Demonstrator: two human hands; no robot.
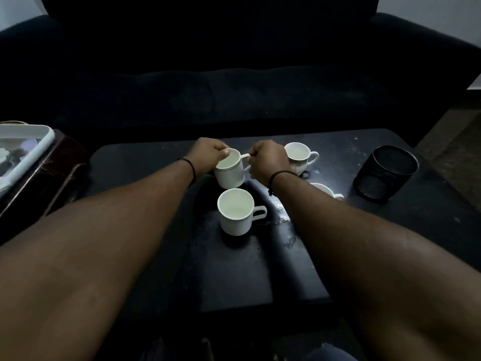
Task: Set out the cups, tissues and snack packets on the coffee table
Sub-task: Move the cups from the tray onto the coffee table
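Both hands are on one white cup (230,169) at the far middle of the dark desk (234,269): the left hand (208,155) grips its rim, thumb hooked over the lip, and the right hand (268,158) pinches its handle. The cup sits tilted toward me, and I cannot tell whether its base touches the desk or hangs just above it. A second cup (235,211) stands just in front of it, a patterned cup (299,157) just beyond the right hand, and a fourth cup (326,191) is half hidden beside the right forearm. That crowding looks like the main risk: if the held cup comes down tilted it may rock over, or clip the rim of the near cup. A wide swing of the right wrist could also knock the patterned cup. The desk shines wet near the right forearm, so a cup set there might slide. A black mesh holder (385,173) stands well apart to the right. A white tray (39,144) at the far left holds things too blurred to name; I see no tissues or snack packets set out.
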